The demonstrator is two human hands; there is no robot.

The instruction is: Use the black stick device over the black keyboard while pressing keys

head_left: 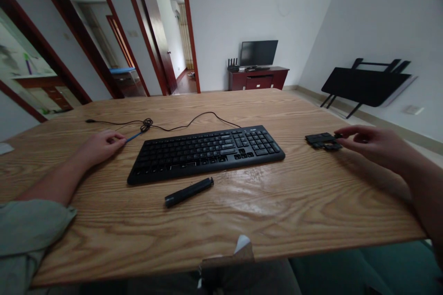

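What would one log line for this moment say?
left hand: at blue stick | right hand: touching black pieces | keyboard: between them

Looks down on a wooden counter (277,212) bearing a black keyboard (207,152), with a black pen-like tool (188,192) just in front of it. Has the left grip (100,145) against a thin blue stick (133,137) near the coiled cable (147,124), hold unclear. Has the right grip (370,143), fingers loosely spread, on a heap of black keycaps (322,140).
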